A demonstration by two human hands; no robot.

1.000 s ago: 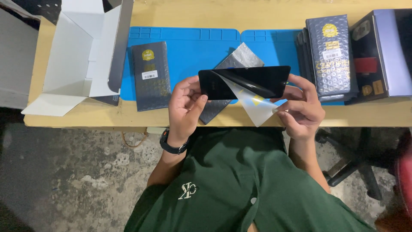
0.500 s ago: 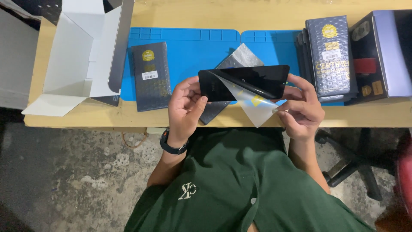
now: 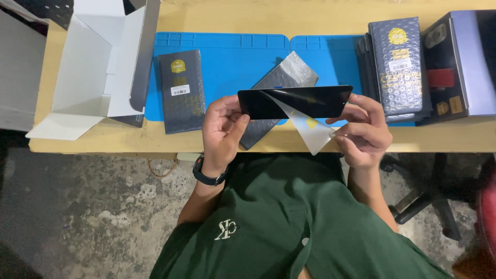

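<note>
A black phone screen panel is held flat above the table's near edge. My left hand grips its left end, with a black watch on the wrist. My right hand steadies the panel's right end and pinches a clear protective film that is partly peeled off the panel and hangs down toward me. A silver bubble pouch lies on the blue mat just behind the panel.
A dark flat pouch with a barcode label lies on the mat's left part. An open white cardboard box stands at the left. Stacked dark bubble pouches and a black box sit at the right. A chair base is at floor level right.
The peeled film has come further off the panel and now hangs lower from my right hand. Both hands stay in about the same place.
</note>
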